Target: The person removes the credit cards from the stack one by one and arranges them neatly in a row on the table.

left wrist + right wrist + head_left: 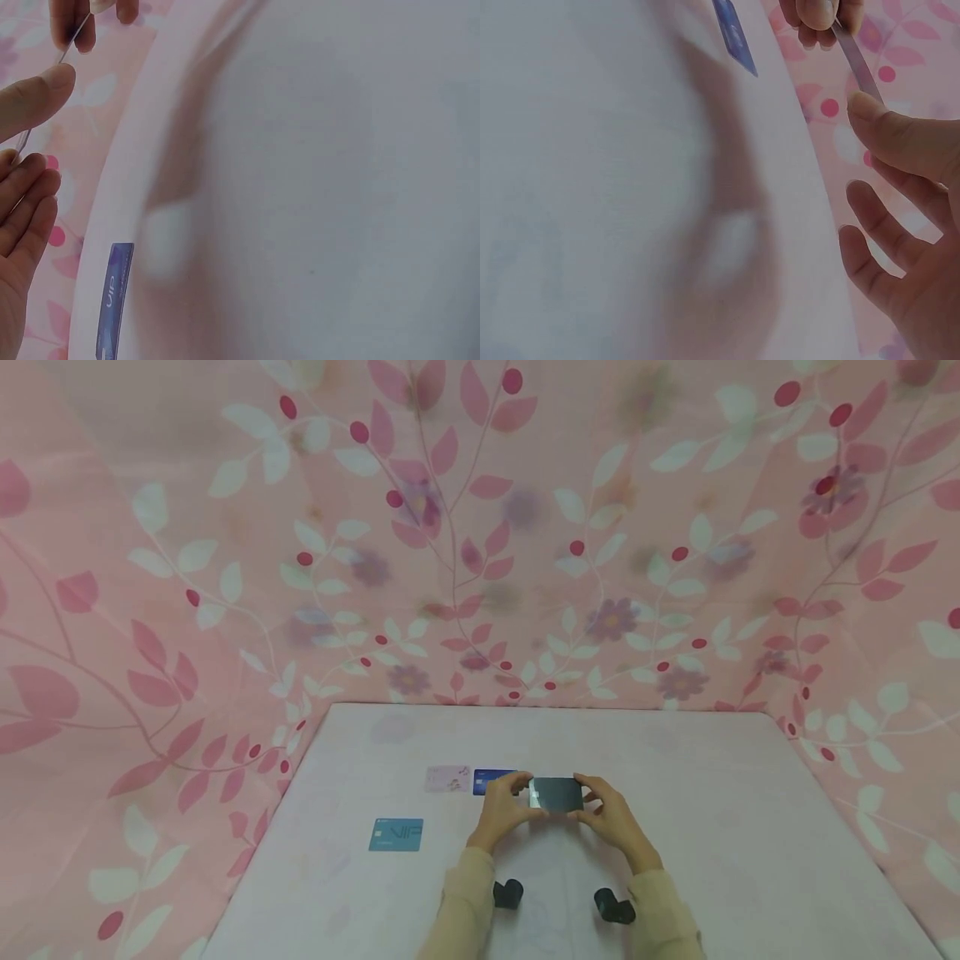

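Above the white table, a dark card [557,795] with a small chip near its left end is held level between both hands. My left hand [501,810] pinches its left end between thumb and fingers. The opposite end is pinched by my right hand [613,818]. Both wrist views show the card nearly edge-on, as a thin strip [861,67] between the fingertips. Just behind the left hand lies a blue card [487,780], partly covered by that hand; "VIP" is readable on the blue card [114,300] in the left wrist view.
A pale pink card [447,778] lies left of the blue one. Nearer and further left is a teal card [396,834] marked "VIP". Black wrist-worn devices [508,894] show by the sleeves. Floral cloth [480,568] hangs behind the table [750,827] and at its sides.
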{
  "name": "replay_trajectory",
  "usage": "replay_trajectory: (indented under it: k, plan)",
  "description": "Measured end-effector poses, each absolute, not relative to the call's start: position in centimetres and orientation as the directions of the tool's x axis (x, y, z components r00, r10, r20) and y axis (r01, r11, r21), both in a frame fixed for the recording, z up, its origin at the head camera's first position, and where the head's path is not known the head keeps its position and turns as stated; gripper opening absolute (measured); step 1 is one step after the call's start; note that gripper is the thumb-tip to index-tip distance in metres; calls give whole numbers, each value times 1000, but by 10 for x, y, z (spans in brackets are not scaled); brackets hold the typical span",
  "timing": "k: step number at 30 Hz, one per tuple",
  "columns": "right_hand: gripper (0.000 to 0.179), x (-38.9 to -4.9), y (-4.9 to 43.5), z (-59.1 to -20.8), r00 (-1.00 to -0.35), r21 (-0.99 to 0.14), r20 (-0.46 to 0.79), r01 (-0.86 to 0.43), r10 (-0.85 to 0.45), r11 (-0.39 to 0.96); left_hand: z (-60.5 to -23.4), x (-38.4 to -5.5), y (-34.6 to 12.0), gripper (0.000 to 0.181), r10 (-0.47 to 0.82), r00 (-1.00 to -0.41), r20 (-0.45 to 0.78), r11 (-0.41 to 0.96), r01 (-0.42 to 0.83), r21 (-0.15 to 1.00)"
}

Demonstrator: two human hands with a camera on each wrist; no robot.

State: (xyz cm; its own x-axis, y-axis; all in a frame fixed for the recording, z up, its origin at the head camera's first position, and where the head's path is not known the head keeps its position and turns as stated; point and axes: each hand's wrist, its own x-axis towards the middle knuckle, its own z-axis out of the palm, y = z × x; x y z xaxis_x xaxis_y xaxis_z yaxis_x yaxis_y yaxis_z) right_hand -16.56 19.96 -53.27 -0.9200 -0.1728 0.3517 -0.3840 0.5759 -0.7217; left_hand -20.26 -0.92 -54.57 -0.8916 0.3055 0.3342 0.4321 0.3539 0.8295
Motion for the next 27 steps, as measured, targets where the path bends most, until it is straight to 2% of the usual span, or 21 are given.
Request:
replay_trajectory:
  k: [6, 20, 27]
  plan:
    - [60, -179, 203, -531, -943, -741, 287, -330, -168, 585, -545, -216, -7, 57, 304, -888, 345, 363, 442, 820]
    - [61, -196, 206, -536, -966, -752, 194, -257, -168, 608, -545, -234, -6, 58, 310, -924, 226, 387, 340, 857]
    - [61, -202, 206, -539, -973, -755, 160, -230, -168, 614, -548, -238, -4, 58, 311, -924, 223, 418, 344, 841]
